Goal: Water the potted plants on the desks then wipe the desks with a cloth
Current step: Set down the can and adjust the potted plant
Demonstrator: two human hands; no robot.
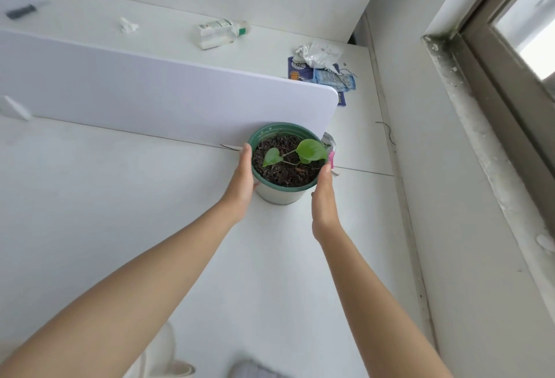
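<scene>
Bottom edge of frame: a blurred grey thing (255, 370) and a pale rounded thing (168, 356), can't tell what either is. Two bare forearms run up from there over the white surface (120, 197). Left hand (241, 184) is flat, fingers straight and together, palm pressed to the left side of the pot (280, 194), fingertips up at its green rim. Right hand (322, 200) likewise flat and open, against the pot's right side; neither hand curls round it, the pot sits between the two palms. Pot is at frame centre, on the surface, w/ dark soil and a small plant (300, 154) of two green leaves. Just behind it, right of centre, something pink (331, 158), mostly hidden. A pale divider panel (150, 92) stands just behind the pot. Beyond it, upper centre, a bottle (223, 32) lies on its side; upper right, crumpled wrappers (324, 70). Window frame (495, 47) at far right.
</scene>
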